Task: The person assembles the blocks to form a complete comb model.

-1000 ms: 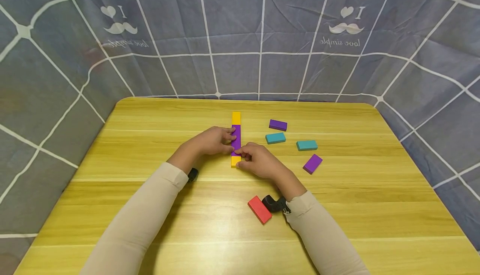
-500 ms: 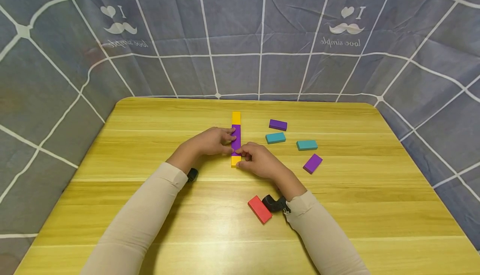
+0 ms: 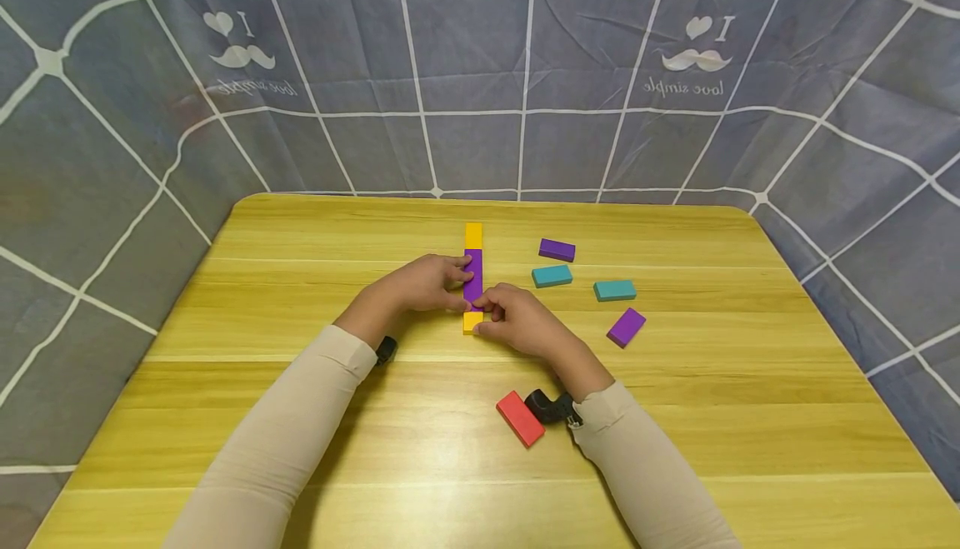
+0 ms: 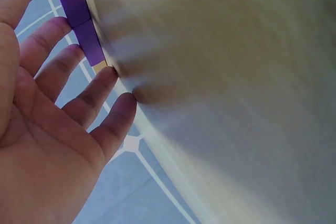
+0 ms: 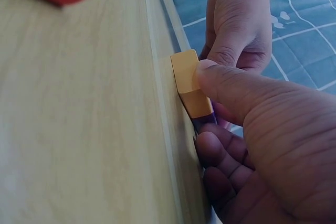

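A straight row of blocks lies on the table: a far yellow block (image 3: 473, 236), purple blocks (image 3: 474, 290) in the middle, and a yellow block (image 3: 470, 324) at the near end. From the left, my left hand (image 3: 422, 282) touches the purple blocks with spread, fairly straight fingers. My right hand (image 3: 521, 324) pinches the near yellow block from the right, its thumb (image 5: 231, 83) on the block's end. The right index fingertip reaches the joint with the purple, and its other fingers curl alongside. Both hands partly cover the row.
Right of the row lie two teal blocks (image 3: 552, 276) and two loose purple blocks (image 3: 626, 327). A red block (image 3: 521, 419) lies close to the right wrist's black camera (image 3: 547, 406). A grey gridded cloth (image 3: 480, 149) surrounds the wooden table (image 3: 300, 232).
My left thumb has slid slightly toward the near yellow block. My right hand and the blocks look unchanged.
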A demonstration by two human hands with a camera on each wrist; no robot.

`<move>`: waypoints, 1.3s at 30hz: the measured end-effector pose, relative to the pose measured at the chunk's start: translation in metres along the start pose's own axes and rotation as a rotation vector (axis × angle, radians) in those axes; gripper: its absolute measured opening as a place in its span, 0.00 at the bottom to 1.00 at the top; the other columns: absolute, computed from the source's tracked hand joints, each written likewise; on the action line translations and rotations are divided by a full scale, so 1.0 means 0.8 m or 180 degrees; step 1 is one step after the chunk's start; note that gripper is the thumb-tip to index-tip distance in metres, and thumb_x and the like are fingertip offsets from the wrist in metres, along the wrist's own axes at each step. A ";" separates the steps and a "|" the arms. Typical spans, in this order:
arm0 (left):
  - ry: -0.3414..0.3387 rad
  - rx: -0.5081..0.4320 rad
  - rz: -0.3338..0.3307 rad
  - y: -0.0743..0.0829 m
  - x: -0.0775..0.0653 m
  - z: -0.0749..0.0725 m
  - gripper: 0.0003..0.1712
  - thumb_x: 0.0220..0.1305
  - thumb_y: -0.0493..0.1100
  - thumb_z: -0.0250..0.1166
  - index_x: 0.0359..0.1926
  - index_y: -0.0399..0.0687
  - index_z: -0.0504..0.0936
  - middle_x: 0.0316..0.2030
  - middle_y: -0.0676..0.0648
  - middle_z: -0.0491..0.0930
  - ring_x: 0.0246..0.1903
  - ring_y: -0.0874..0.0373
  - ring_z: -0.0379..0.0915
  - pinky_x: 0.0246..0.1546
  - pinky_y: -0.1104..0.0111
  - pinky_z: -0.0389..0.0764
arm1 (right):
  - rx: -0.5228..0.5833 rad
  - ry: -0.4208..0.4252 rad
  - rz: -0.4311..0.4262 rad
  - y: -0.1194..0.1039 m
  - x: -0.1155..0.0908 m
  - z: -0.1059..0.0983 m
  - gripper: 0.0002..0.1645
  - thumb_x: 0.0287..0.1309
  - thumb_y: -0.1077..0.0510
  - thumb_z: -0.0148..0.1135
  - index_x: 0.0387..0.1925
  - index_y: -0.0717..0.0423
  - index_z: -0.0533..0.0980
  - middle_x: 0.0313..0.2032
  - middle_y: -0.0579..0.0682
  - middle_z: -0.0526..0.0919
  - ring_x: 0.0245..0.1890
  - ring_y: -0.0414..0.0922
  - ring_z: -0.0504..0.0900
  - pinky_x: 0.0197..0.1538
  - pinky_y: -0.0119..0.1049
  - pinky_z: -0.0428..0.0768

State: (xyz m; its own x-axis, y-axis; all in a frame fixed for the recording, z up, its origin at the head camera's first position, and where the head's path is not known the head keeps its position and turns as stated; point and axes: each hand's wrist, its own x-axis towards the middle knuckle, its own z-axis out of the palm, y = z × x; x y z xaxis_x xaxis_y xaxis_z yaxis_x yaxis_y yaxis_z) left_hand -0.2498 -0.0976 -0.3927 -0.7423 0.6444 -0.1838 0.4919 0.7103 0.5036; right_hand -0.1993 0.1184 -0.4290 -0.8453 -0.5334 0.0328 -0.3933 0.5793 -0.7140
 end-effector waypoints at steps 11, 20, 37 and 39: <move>0.0014 -0.0098 0.0041 0.000 -0.002 0.003 0.38 0.61 0.49 0.71 0.67 0.37 0.71 0.73 0.41 0.59 0.72 0.42 0.54 0.71 0.56 0.57 | -0.0046 -0.0029 -0.0007 -0.003 -0.001 0.000 0.12 0.59 0.56 0.71 0.43 0.52 0.80 0.32 0.45 0.75 0.33 0.43 0.73 0.38 0.36 0.75; 0.0031 -0.0077 0.0044 0.001 -0.005 0.004 0.37 0.60 0.48 0.72 0.66 0.36 0.72 0.73 0.40 0.59 0.71 0.42 0.55 0.71 0.56 0.58 | -0.0017 -0.0023 0.0000 -0.004 -0.002 0.001 0.11 0.59 0.56 0.71 0.42 0.51 0.79 0.31 0.46 0.74 0.33 0.44 0.72 0.37 0.36 0.74; 0.0024 -0.0142 0.0155 0.005 -0.012 0.003 0.33 0.61 0.46 0.72 0.64 0.36 0.75 0.72 0.39 0.60 0.70 0.40 0.57 0.70 0.55 0.60 | -0.0001 -0.0012 -0.0026 -0.002 -0.002 0.002 0.12 0.59 0.57 0.71 0.44 0.50 0.80 0.31 0.45 0.74 0.33 0.43 0.72 0.37 0.36 0.74; 0.0014 -0.0129 0.0130 0.004 -0.011 0.003 0.33 0.61 0.46 0.71 0.64 0.36 0.75 0.72 0.39 0.60 0.70 0.41 0.57 0.70 0.55 0.59 | -0.0001 -0.0009 -0.0028 -0.002 -0.002 0.002 0.12 0.59 0.57 0.71 0.44 0.50 0.80 0.31 0.45 0.74 0.33 0.43 0.72 0.37 0.36 0.74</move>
State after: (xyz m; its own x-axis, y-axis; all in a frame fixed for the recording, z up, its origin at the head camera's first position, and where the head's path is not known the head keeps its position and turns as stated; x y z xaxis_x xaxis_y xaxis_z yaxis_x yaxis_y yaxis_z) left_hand -0.2403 -0.1004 -0.3918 -0.7240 0.6712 -0.1589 0.5029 0.6713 0.5444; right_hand -0.1969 0.1172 -0.4287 -0.8407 -0.5403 0.0371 -0.4009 0.5748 -0.7134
